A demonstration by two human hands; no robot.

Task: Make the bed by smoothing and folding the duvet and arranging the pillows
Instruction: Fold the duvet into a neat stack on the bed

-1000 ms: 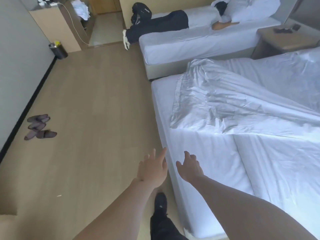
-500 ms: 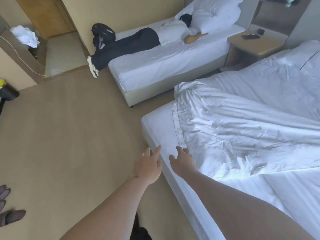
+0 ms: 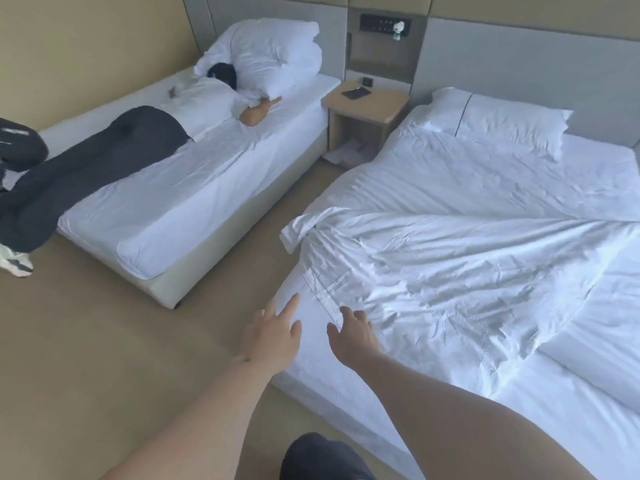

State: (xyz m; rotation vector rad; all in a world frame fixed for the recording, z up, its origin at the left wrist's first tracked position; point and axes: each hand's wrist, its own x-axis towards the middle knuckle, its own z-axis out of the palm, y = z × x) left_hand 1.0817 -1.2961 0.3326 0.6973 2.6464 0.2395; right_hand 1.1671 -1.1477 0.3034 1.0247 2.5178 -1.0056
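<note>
Here, a tan, smooth floor (image 3: 104, 341) is running between two white beds in a room with beige walls and grey padded headboard panels (image 3: 519, 64). The near bed (image 3: 311, 368) is carrying a crumpled white duvet (image 3: 450, 271), its cotton creased into sharp ridges and lying slantwise, with a twisted corner hanging near the mattress's left edge and a stitched hem running toward the hands. A rectangular white pillow (image 3: 502, 123) is lying flat at the head of this bed, touching the duvet's upper edge. Beside it, a small light-wood nightstand (image 3: 367, 109) with rounded corners is standing between the beds, holding a dark flat object; what it is cannot be told.

The left hand (image 3: 273, 337) is hovering over the mattress corner with fingers spread straight, holding nothing. The right hand (image 3: 353, 334) is reaching just beside the duvet's hem, fingers loosely bent downward and empty; whether they are touching the fabric cannot be told.

On the far bed (image 3: 194, 202) a person (image 3: 138, 140) in a white top and dark trousers is lying face down under a puffy pillow (image 3: 270, 53).
</note>
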